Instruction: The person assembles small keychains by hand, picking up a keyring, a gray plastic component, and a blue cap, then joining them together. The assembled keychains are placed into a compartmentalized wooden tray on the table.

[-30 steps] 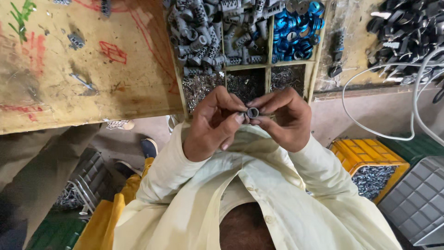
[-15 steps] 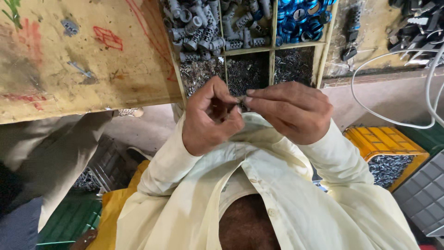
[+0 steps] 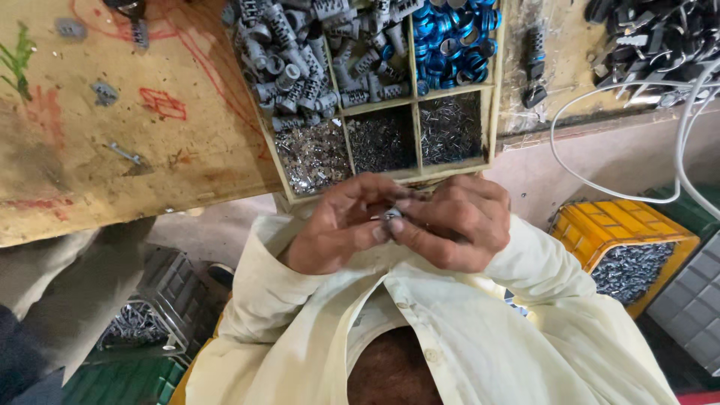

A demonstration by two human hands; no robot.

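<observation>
Both hands had drawn tighter together than a moment before, the left hand (image 3: pixel 337 225) and right hand (image 3: pixel 454 225) pinching one small grey metal fitting (image 3: pixel 391 217) between closed fingertips, just below the divided parts tray (image 3: pixel 491 97), suggesting assembly was underway.

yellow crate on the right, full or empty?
Partly full: the yellow crate holds a heap of small grey metal parts, below its rim.

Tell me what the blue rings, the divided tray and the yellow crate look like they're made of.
Blue rings: glossy, likely anodized metal or plastic; unclear. Divided tray: bare, worn wood, by its pale grain. Yellow crate: molded plastic, matte and ribbed.
</observation>
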